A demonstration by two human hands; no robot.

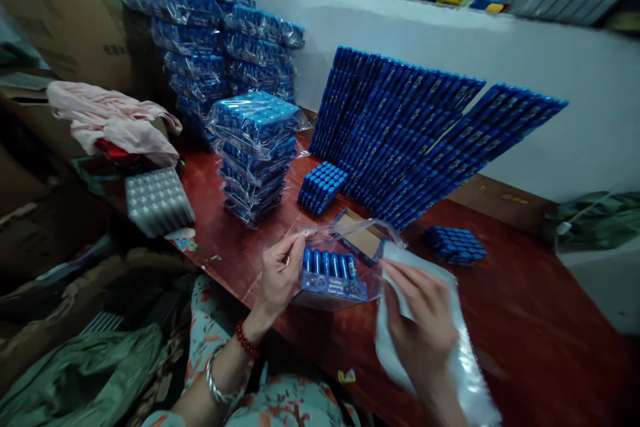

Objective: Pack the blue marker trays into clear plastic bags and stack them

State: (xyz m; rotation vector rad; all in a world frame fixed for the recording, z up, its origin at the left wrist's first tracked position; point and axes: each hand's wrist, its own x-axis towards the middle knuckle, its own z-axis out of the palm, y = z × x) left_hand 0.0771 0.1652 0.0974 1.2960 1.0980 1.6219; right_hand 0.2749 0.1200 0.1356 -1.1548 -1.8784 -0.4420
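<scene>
A blue printed box (334, 285) with a row of blue tubes (330, 263) standing in it is inside a clear plastic bag (345, 233) near the table's front edge. At the bag's left side, my left hand (280, 273) pinches the plastic between thumb and fingers, beside the box. My right hand (423, 313), blurred, is at the bag's right side over a pile of flat clear bags (450, 293); what its fingers hold is too smeared to tell. Just behind the box lies an open cardboard tray (363, 235).
Wrapped blue packs (255, 120) stand stacked on the red table (530, 320), with taller stacks (195, 33) behind. Blue tubes (395, 120) lean in a large block against the wall. Small tube bundles (323, 187), a grey tray (159, 200) and pink cloth (110, 117) lie around.
</scene>
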